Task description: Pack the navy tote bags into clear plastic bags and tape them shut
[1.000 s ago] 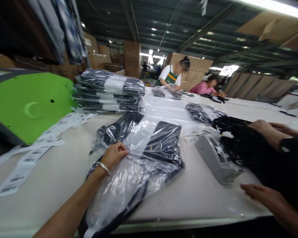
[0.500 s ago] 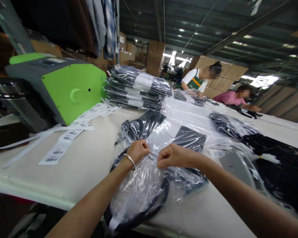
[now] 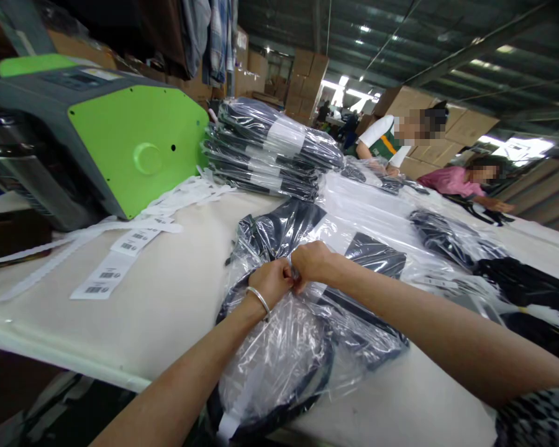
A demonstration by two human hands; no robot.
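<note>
A clear plastic bag (image 3: 279, 347) with a dark folded garment (image 3: 377, 251) in it lies at the table's near edge. My left hand (image 3: 272, 279), a silver bangle at its wrist, is closed on the crumpled plastic. Pressed against it, my right hand (image 3: 312, 264) is closed on the same gathered plastic. The fingertips of both hands are partly hidden. A dark round band (image 3: 323, 372) curves through the plastic below the hands. A white strip (image 3: 230, 422) hangs at the bag's lower end.
A green and grey machine (image 3: 140, 149) and a steel flask (image 3: 23, 167) stand at left, near barcode labels (image 3: 107, 273). Stacked bagged garments (image 3: 270, 149) lie behind my hands. Flat clear bags (image 3: 368, 202) and dark garments (image 3: 526, 279) are at right. Two co-workers (image 3: 391, 143) lean over the table.
My hands have come together; the right moved left to meet the left over the gathered plastic. The view has shifted slightly, and the bag stays in place on the table.
</note>
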